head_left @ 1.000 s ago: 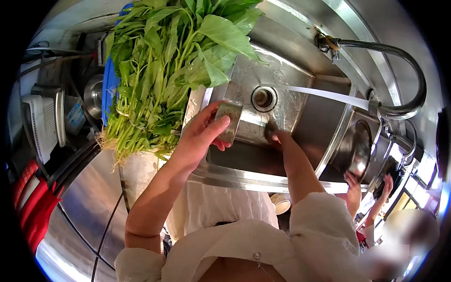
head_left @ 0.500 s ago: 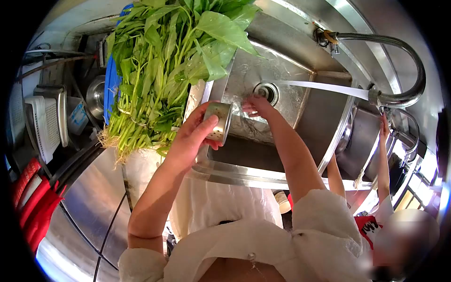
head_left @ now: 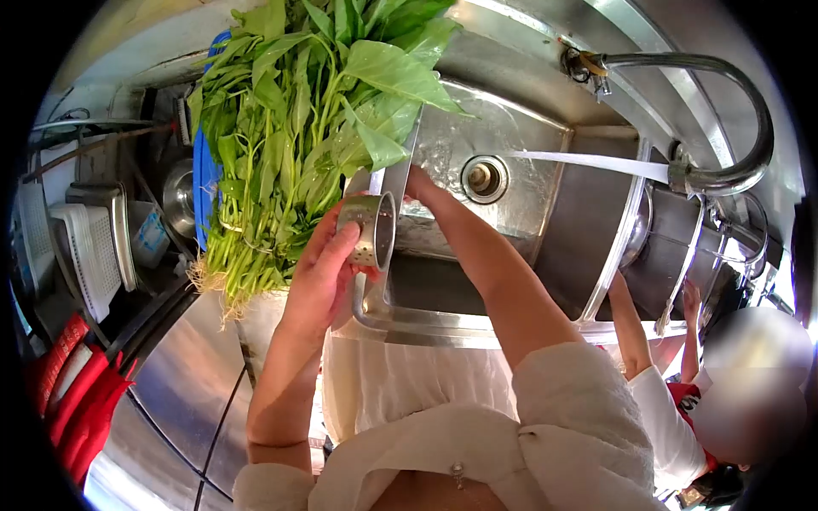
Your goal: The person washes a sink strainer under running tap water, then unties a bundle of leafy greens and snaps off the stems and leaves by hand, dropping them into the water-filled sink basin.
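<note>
Fingers (head_left: 342, 243) of the left hand (head_left: 319, 271) grasp a perforated metal cup (head_left: 363, 237), tilted sideways at the sink's (head_left: 532, 192) rim, beside the leafy greens (head_left: 294, 145). The right hand (head_left: 419, 186) reaches to the basin's side near the leaves; whether it grips something cannot be told. Water (head_left: 588, 163) streams toward the drain (head_left: 484, 179).
</note>
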Available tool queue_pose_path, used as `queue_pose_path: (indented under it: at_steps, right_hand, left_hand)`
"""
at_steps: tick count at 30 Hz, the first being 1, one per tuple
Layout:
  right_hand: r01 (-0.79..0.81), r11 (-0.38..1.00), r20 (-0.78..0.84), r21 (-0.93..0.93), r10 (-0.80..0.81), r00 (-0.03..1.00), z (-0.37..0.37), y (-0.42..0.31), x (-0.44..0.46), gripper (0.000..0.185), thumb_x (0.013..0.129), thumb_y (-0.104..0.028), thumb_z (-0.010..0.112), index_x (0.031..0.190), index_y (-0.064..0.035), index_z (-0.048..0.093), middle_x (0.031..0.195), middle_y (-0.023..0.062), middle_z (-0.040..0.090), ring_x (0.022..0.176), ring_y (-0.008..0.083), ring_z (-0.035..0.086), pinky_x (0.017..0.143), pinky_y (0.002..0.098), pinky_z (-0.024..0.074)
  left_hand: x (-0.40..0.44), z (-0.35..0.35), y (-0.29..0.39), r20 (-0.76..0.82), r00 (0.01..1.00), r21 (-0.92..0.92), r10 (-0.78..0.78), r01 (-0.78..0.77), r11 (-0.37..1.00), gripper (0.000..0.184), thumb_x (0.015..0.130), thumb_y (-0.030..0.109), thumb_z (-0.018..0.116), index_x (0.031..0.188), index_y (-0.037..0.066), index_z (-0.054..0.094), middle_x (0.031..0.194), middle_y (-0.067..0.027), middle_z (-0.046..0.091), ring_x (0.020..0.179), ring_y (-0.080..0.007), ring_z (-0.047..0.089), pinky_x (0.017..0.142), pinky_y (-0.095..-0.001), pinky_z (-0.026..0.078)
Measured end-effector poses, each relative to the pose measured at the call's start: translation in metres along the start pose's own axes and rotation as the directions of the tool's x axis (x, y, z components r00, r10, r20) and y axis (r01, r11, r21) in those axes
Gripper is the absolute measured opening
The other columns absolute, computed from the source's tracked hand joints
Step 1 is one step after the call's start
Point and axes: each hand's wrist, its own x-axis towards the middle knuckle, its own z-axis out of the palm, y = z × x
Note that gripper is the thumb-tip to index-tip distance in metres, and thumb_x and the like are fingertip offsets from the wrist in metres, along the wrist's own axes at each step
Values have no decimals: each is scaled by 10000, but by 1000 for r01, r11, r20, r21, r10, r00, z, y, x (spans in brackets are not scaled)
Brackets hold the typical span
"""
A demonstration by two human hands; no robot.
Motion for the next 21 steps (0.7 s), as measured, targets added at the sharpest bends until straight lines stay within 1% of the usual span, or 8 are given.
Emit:
queue_pose_path:
  at_steps: [2,6,9,10,12,16,18,21]
  right_hand:
    - [73,877,-95,-475,-134,986,-22,54,38,282,715,-227,557,874,4,588,711,151,614,627,267,604,566,364,474]
    - [-254,876,-579,-411,-35,815,-108,87,-9,231,753,-204,490,823,-19,609,788,179,609,736,308,599,648,389,468]
    - [-55,887,-129,-458,-5,992,-55,62,-26,284,754,-236,491,921,-25,581,885,176,594,808,324,577,693,414,450]
    - [73,996,-144,-51,-79,986,-11,85,-19,260,736,-224,511,876,-25,602,832,174,604,767,297,589,666,409,450]
    - [338,865,248,-371,-259,934,51,111,0,233,712,-233,536,801,-37,625,785,175,608,734,266,595,652,399,452]
    - [314,342,314,-885,-58,948,-67,87,-14,256,616,-291,603,703,-52,636,791,150,613,720,305,586,649,394,459]
    - [-96,751,-447,-654,-280,850,-135,117,-27,260,748,-258,483,822,-44,610,825,167,599,792,334,575,664,431,453]
    - [-444,756,-578,-481,108,809,-197,131,-36,336,768,-272,454,987,-42,562,1001,195,555,939,344,525,806,391,426]
  left_hand:
    - [1,3,1,0,1000,8,0,0,1000,412,859,225,449,1217,42,360,924,-32,549,727,-92,528,577,-245,440]
    - [1,5,0,12,1000,-4,1,-1,1000,415,859,234,451,1215,42,361,913,-36,551,692,-97,530,560,-241,433]
    - [6,4,-2,53,999,2,7,-7,1000,422,856,235,457,1219,43,358,910,-41,551,677,-104,530,559,-241,434]
    - [9,6,-3,56,998,5,4,-4,1000,422,856,235,457,1219,43,358,910,-41,551,677,-104,530,559,-241,434]
    - [11,11,-5,51,999,35,-10,8,999,435,852,241,466,1221,39,354,907,-44,551,677,-111,531,561,-242,435]
    - [14,17,-8,35,998,66,-53,50,997,449,844,250,480,1222,44,353,904,-49,550,667,-119,533,556,-245,438]
    - [19,16,-14,82,990,87,-114,107,991,454,837,251,494,1222,52,358,893,-51,551,665,-124,537,545,-246,443]
    - [25,27,-19,64,991,118,-117,109,987,435,832,259,506,1195,53,386,891,-52,546,641,-123,541,520,-233,446]
